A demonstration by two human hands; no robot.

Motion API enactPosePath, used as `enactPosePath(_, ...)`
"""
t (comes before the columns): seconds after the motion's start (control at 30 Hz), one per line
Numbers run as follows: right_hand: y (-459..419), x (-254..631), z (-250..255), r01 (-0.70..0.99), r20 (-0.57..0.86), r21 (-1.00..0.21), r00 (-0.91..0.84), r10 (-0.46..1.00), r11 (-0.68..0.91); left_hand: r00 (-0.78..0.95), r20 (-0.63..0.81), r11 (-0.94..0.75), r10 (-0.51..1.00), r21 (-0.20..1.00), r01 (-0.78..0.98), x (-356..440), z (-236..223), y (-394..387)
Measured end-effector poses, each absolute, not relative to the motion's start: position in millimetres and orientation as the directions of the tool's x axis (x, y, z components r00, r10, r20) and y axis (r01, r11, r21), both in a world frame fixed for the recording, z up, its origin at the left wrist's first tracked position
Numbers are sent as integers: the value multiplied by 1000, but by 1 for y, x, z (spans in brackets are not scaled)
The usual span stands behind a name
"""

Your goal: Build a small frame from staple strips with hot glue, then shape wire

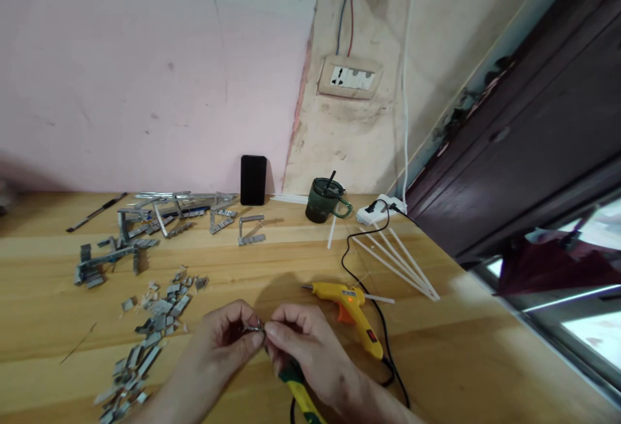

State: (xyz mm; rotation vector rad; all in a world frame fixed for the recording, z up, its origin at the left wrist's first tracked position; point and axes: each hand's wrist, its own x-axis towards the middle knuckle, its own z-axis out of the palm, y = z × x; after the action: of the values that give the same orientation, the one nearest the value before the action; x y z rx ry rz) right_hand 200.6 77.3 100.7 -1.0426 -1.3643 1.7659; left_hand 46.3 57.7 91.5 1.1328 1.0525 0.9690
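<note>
My left hand [223, 340] is closed, its thumb and forefinger pinching a small grey metal piece [253, 328]. From the other side, the fingertips of my right hand [310, 346] meet the same piece in a pinch. A green and yellow tool handle [301, 395] runs out from under my right palm; whether that hand grips it or it lies below is not clear. Its tip is hidden. To the right, a yellow glue gun [356, 320] with an orange trigger lies on its side, a small light glowing on it.
Loose grey metal pieces [160, 314] lie to the left on the wooden table [233, 275]. Behind are bent metal strips [213, 220], a black phone [253, 180], a green mug [320, 200], a white power strip [381, 209] and white glue sticks [398, 262]. A black cord [347, 259] crosses the right side.
</note>
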Motion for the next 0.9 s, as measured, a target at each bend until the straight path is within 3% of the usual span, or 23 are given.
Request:
enactPosePath(0.37,69,203,95,118,-36,-993,-421,906,15,156,-141,137,978,990,32,49,103,54)
enactPosePath(0.6,78,207,101,34,-60,-998,-435,898,-50,102,-136,141,985,989,-42,47,105,53)
enactPosePath(0.7,83,220,113,192,-46,-981,-425,904,40,74,-155,159,985,985,-61,42,106,55)
enactPosePath(0.8,77,238,114,607,-53,-743,-473,879,282,44,-182,185,982,980,-80,36,106,59)
enactPosePath(0.9,60,256,92,792,-102,-429,-521,847,435,5,-171,171,985,982,-73,33,105,62)
